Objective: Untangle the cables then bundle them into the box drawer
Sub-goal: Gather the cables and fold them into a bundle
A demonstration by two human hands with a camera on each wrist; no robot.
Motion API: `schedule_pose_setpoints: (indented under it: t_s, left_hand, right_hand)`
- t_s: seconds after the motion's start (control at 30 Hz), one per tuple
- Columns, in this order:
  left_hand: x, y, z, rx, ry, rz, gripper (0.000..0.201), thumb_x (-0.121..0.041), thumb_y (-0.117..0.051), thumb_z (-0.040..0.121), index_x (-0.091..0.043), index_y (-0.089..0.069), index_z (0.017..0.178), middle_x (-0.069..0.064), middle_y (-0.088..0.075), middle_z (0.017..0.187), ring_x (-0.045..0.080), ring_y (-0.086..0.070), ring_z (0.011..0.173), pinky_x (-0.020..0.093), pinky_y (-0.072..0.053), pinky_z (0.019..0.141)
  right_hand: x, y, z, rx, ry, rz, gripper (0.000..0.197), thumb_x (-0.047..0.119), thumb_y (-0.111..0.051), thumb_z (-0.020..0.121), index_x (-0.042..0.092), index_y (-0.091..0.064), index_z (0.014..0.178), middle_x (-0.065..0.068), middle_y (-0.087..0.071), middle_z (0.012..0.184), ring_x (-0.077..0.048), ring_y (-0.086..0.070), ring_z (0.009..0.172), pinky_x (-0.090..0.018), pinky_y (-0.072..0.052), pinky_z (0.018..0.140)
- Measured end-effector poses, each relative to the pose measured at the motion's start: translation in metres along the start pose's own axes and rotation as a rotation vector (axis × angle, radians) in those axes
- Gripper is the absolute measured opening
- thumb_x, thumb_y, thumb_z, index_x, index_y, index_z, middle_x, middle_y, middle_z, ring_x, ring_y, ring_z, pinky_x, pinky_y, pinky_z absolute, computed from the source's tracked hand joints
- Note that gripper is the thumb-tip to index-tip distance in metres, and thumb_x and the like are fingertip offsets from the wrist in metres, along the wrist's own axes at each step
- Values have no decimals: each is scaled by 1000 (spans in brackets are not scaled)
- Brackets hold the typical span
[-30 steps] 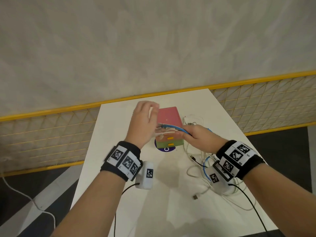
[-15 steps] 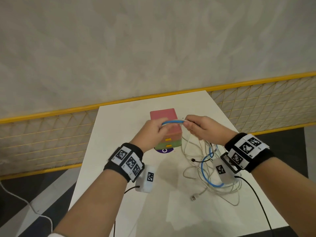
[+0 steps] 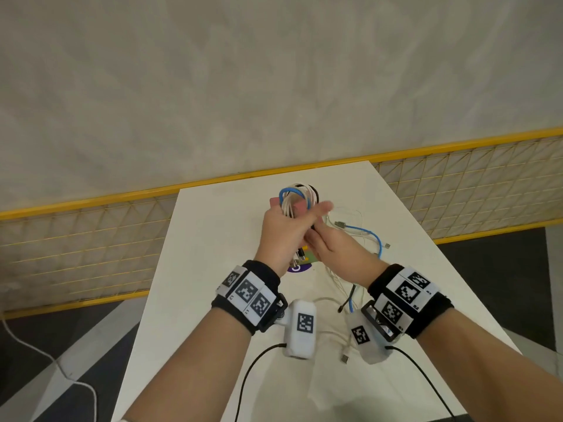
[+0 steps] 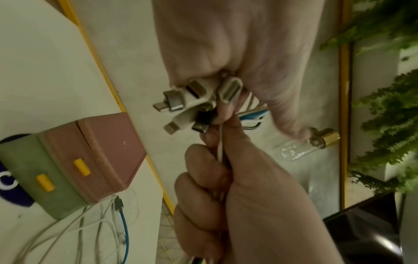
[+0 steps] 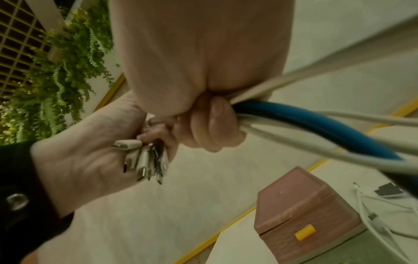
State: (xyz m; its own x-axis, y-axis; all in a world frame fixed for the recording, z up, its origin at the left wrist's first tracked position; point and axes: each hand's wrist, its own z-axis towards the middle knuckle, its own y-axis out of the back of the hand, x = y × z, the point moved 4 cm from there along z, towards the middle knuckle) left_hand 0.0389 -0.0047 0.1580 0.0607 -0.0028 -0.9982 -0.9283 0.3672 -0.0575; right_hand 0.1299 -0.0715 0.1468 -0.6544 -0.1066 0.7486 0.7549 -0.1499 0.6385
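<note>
From the head view, the left hand (image 3: 285,229) holds a looped bundle of cables (image 3: 294,199) above the far end of the white worktop (image 3: 195,269), its grip curled round the white, blue and black strands, while the right hand (image 3: 332,248) meets it from 4 o'clock, its grip closed on the strands trailing down. The hands hide almost all of the box (image 3: 309,257) here; only a green corner shows at 6 o'clock of them. The left wrist view shows what the head view cannot: a cluster of plugs (image 4: 192,105) sticking out from under the left grip, and the whole box standing on the worktop, pink drawer over green drawer, each with a yellow handle, both pushed in so that their contents cannot be told. Loose cables (image 3: 362,236), white and one blue, lie on the worktop at 3 o'clock of the box, touching its base in the left wrist view. The right wrist view shows the blue cable (image 5: 316,130) and white ones running out of the right grip.
</note>
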Motion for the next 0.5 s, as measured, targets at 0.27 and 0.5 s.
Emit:
schedule_pose_setpoints:
  t_s: [0.27, 0.5]
  left_hand:
    - [-8, 11, 0, -144, -22, 135, 41, -40, -64, 91, -11, -55, 64, 6, -53, 52, 13, -51, 45, 22, -42, 47]
    - [-27, 30, 5, -102, -10, -393, 36, -35, -48, 101, -7, -59, 81, 3, -73, 77, 24, -75, 81, 35, -60, 70]
  right_hand:
    - [18, 0, -5, 47, 63, 81, 16, 24, -43, 99, 24, -53, 86, 7, -55, 67, -6, -52, 59, -22, -44, 58]
    - [6, -6, -16, 176, -34, 223, 37, 33, -40, 100, 14, -43, 69, 12, -41, 52, -9, -39, 43, -35, -45, 51]
